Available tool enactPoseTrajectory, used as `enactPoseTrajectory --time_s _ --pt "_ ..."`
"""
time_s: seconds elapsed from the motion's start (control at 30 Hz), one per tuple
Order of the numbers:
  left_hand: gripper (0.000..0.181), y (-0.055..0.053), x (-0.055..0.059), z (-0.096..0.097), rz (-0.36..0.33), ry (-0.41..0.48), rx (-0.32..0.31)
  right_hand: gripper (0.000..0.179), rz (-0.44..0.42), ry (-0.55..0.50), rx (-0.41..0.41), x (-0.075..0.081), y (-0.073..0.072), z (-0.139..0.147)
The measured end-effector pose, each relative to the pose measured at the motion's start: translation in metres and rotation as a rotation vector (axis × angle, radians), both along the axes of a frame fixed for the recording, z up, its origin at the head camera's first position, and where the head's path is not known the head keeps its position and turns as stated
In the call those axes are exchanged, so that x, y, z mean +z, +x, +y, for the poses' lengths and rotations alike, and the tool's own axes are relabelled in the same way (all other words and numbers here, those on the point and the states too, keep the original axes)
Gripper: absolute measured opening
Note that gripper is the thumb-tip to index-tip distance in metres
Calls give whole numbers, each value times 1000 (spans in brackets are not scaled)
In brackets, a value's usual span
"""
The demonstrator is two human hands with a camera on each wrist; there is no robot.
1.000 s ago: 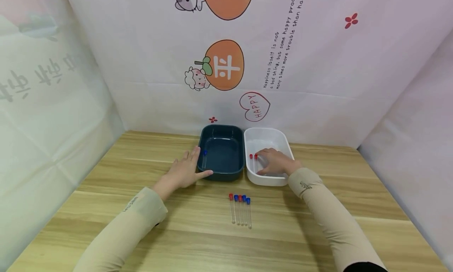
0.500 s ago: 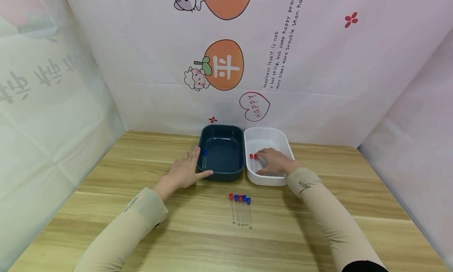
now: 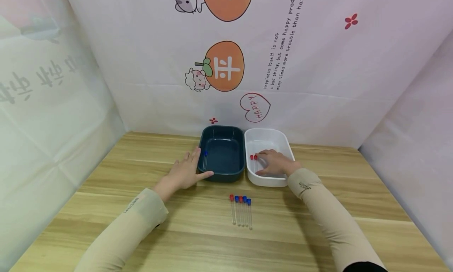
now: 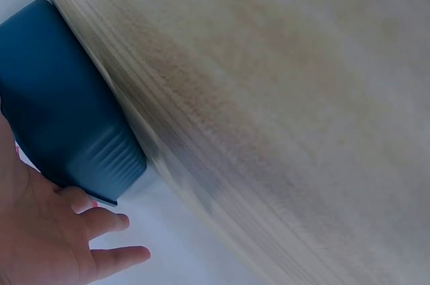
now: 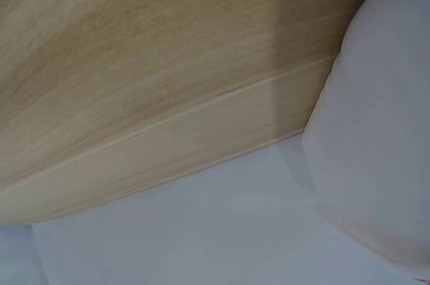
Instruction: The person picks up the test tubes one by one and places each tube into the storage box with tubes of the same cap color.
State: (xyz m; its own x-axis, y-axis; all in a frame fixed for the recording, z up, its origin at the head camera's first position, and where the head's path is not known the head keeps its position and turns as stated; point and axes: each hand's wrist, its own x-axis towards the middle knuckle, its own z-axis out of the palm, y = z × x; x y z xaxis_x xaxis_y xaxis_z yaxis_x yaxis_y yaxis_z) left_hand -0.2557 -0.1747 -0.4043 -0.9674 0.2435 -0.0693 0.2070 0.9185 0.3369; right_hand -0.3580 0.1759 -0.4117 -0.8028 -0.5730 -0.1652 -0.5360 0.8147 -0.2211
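My left hand rests spread against the left side of the dark blue bin, its thumb along the front rim. Inside that bin lies a test tube with a blue cap. My right hand reaches into the white bin, its fingertips at the red cap of a test tube; thumb and forefinger stand apart. Beside that tube lies another with a red cap. In the left wrist view, the left hand has its fingers extended near the bin's edge. The right wrist view does not show the right hand.
Several capped test tubes, red and blue, lie in a row on the wooden table in front of the bins. A printed white cloth hangs right behind the bins, with more cloth at both sides.
The tube at my right fingertips has shifted very slightly left, toward the other red-capped tube. Both hands stay almost in place, and the bins have not moved.
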Motion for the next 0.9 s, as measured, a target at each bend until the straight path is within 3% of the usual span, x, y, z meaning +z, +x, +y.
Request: enactPoseTrajectory --time_s 0.53,0.9 --pt "111 -1 -1 0 1 9 6 83 6 -26 6 2 1 3" --pt "111 -1 -1 0 -6 3 5 77 -17 -180 -21 18 10 7"
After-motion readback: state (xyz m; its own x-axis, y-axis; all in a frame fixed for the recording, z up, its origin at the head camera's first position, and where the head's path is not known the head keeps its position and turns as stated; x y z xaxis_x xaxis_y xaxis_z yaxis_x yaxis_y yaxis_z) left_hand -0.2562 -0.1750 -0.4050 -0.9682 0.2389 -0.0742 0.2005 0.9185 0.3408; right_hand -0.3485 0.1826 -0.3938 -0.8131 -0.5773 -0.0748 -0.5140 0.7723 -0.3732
